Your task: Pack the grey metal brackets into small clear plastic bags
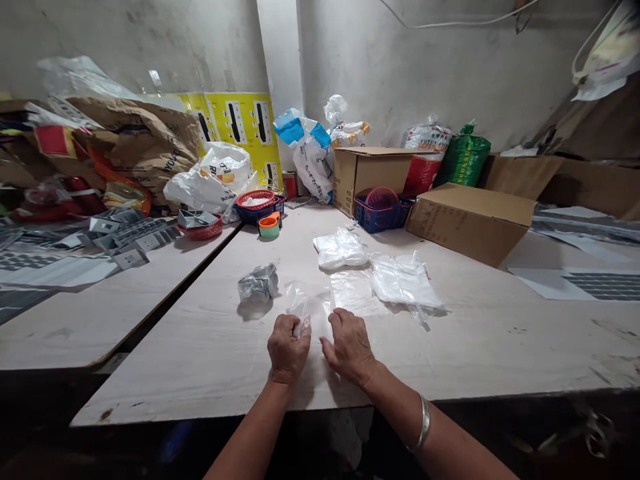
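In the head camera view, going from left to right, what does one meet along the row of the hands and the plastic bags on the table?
crumpled silvery plastic bag → left hand → right hand → white plastic bundle → grey-striped printed sheet

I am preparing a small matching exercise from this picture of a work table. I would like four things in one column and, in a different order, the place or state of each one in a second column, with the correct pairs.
Things:
1. left hand
2. crumpled silver-grey plastic bundle
3. blue plastic basket
4. green woven sack

Places or states:
A. lying on the table
B. behind a cardboard box
C. touching clear plastic film
D. holding a round pink object

Pairs: 1-C, 2-A, 3-D, 4-B
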`<act>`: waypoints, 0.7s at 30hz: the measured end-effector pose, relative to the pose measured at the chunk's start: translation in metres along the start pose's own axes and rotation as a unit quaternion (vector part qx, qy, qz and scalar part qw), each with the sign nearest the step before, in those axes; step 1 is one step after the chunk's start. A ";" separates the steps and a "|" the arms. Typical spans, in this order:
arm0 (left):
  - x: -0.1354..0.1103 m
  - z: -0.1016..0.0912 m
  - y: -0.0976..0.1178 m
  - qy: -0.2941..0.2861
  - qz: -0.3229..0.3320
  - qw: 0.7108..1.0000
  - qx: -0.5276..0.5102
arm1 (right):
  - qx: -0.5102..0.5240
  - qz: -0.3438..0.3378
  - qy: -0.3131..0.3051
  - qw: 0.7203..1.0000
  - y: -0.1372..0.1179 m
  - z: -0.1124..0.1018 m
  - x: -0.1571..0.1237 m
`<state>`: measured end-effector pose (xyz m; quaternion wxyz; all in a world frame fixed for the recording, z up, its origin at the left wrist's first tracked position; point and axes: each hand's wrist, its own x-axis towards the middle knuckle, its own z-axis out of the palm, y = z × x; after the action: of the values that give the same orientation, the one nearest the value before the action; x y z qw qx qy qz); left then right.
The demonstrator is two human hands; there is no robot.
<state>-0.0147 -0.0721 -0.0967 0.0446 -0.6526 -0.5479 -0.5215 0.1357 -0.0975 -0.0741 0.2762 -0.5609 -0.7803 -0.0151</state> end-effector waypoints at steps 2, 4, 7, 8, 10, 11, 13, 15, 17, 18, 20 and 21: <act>0.000 -0.001 0.001 -0.003 0.015 1.000 0.001 | -0.024 0.028 -0.011 0.999 0.005 0.003 0.004; 0.002 -0.001 0.003 -0.005 0.018 1.000 0.009 | -0.045 0.044 -0.018 0.998 0.009 0.006 0.008; 0.007 -0.002 0.004 -0.005 0.019 0.999 0.030 | -0.063 0.039 -0.007 0.997 0.012 0.009 0.011; 0.009 -0.002 0.004 -0.002 0.018 0.999 0.036 | -0.067 0.032 0.002 0.997 0.013 0.009 0.012; 0.013 0.000 0.004 -0.002 0.018 0.999 0.048 | -0.077 0.022 0.023 0.997 0.016 0.009 0.016; 0.016 0.001 0.004 -0.006 0.016 0.998 0.055 | -0.081 0.021 0.032 0.996 0.018 0.009 0.019; 0.020 0.006 0.001 -0.020 0.009 0.997 0.075 | -0.088 0.028 0.045 0.995 0.024 0.009 0.026; 0.025 0.013 -0.004 -0.046 -0.003 0.994 0.097 | -0.095 0.039 0.048 0.994 0.031 0.010 0.034; 0.027 0.021 -0.010 -0.084 -0.022 0.990 0.113 | -0.104 0.053 0.047 0.992 0.040 0.014 0.041; 0.028 0.025 -0.013 -0.105 -0.033 0.987 0.118 | -0.108 0.061 0.046 0.991 0.044 0.017 0.043; 0.026 0.031 -0.019 -0.140 -0.052 0.981 0.124 | -0.116 0.075 0.049 0.989 0.052 0.023 0.045; 0.025 0.033 -0.021 -0.150 -0.059 0.979 0.123 | -0.120 0.077 0.052 0.988 0.055 0.026 0.045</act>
<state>-0.0140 -0.0264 -0.1041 0.0114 -0.6795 -0.6455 -0.3484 0.1642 -0.0295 -0.0918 0.2474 -0.6472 -0.7116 -0.1165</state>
